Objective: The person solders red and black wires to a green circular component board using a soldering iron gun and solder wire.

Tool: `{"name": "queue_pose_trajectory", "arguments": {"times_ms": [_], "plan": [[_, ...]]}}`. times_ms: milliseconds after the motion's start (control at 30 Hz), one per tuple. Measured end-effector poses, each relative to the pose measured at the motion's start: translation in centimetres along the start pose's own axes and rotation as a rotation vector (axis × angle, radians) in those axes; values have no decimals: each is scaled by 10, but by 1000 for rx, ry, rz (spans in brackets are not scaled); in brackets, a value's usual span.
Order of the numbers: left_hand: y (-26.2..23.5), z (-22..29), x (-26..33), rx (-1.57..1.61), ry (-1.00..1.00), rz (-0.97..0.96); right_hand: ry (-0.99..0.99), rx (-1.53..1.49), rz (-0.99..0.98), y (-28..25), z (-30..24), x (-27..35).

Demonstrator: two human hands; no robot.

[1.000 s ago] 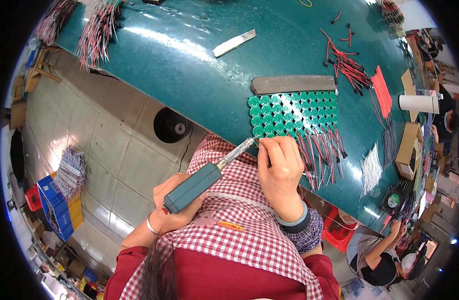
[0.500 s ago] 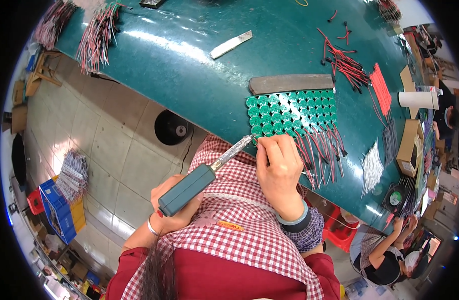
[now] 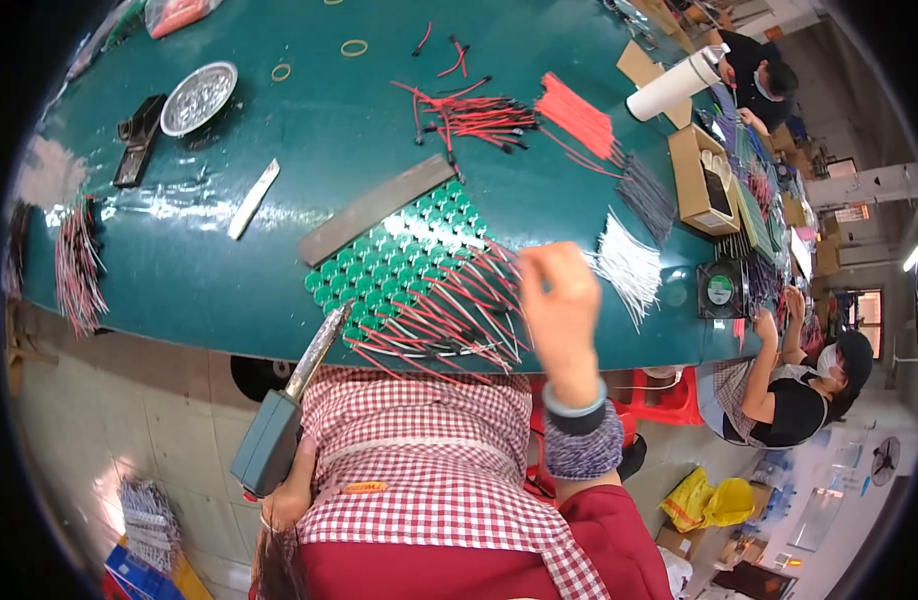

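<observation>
My left hand [image 3: 295, 488] grips a soldering iron [image 3: 267, 446] with a boxy dark green body and a long metal barrel. Its tip is beside the near left corner of a panel of round green circuit boards [image 3: 379, 268]. Red, black and white wires [image 3: 459, 310] fan out from the panel's near and right sides. My right hand [image 3: 559, 295] is raised over the table, right of these wires and left of a bundle of white wires [image 3: 629, 265]. Its fingers look curled but are smeared by motion, so anything in them is hidden.
A dark flat bar [image 3: 379, 210] lies along the panel's far side. Red wires [image 3: 484, 118], grey wires [image 3: 644, 198], a cardboard box [image 3: 701, 180] and a small fan [image 3: 720, 290] sit to the right. A metal bowl [image 3: 199, 98] is far left. A co-worker [image 3: 779, 390] sits at the right.
The head view has turned to the right. My right hand has left the panel's near edge and moved right, towards the white wires. The iron stays in my left hand near the panel's corner.
</observation>
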State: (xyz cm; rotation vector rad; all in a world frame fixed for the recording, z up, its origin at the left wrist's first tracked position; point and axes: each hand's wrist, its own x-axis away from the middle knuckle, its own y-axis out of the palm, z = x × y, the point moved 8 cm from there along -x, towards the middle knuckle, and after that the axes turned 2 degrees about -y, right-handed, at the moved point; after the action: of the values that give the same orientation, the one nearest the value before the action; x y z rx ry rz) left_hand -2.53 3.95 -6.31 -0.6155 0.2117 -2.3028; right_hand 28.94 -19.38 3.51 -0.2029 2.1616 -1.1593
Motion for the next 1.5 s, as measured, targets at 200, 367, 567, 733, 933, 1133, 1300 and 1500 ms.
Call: {"name": "queue_pose_trajectory", "arguments": {"times_ms": [200, 367, 567, 733, 933, 1133, 1300, 1500], "plan": [[14, 25, -9, -44, 208, 39, 192, 390, -8, -52, 150, 8], [31, 62, -15, -140, 422, 13, 202, 337, -102, -46, 181, 4], [38, 57, -10, -57, 294, 0, 78, 267, -62, -33, 183, -1], [58, 99, -15, 98, 576, -90, 89, 226, -60, -38, 218, 23], [61, 106, -7, 96, 612, -81, 38, 198, -49, -35, 193, 14], [66, 115, -17, 83, 652, -88, 40, 143, -46, -34, 199, 3], [73, 120, -25, 110, 665, -122, 76, 121, -103, -32, 199, 0], [76, 127, -27, 121, 646, -114, 159, 39, -76, -42, 187, -6]]}}
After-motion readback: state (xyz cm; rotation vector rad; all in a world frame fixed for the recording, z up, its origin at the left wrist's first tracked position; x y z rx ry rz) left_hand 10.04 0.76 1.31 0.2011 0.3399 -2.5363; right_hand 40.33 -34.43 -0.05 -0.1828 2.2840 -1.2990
